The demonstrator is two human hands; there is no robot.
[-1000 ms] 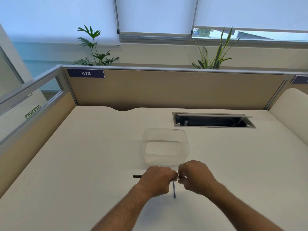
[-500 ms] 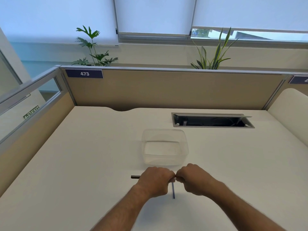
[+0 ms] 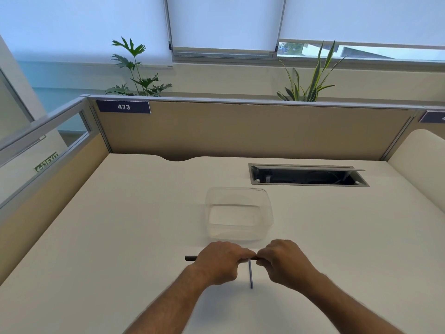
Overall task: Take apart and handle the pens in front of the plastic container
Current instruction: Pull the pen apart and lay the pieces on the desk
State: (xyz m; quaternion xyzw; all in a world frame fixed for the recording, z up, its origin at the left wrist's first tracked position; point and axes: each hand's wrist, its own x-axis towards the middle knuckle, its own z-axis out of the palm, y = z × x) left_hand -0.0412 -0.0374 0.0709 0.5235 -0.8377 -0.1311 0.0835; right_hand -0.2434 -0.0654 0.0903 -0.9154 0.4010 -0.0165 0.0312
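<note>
A black pen [image 3: 191, 258] lies crosswise just in front of the clear plastic container [image 3: 238, 215]. My left hand [image 3: 220, 261] grips its barrel, and only the pen's left end sticks out past that fist. My right hand [image 3: 284, 261] pinches the pen's right end, knuckles almost touching the left hand. A second, blue-grey pen [image 3: 250, 274] lies on the desk between my two wrists, pointing toward me. The container looks empty.
A white desk [image 3: 120, 237] is walled by tan partitions at the back and left. An open cable hatch [image 3: 308, 175] sits behind and to the right of the container. Two plants stand beyond the back partition.
My hands have stayed together on the black pen, with the right hand drawn slightly closer to the left. The blue-grey pen has not moved.
</note>
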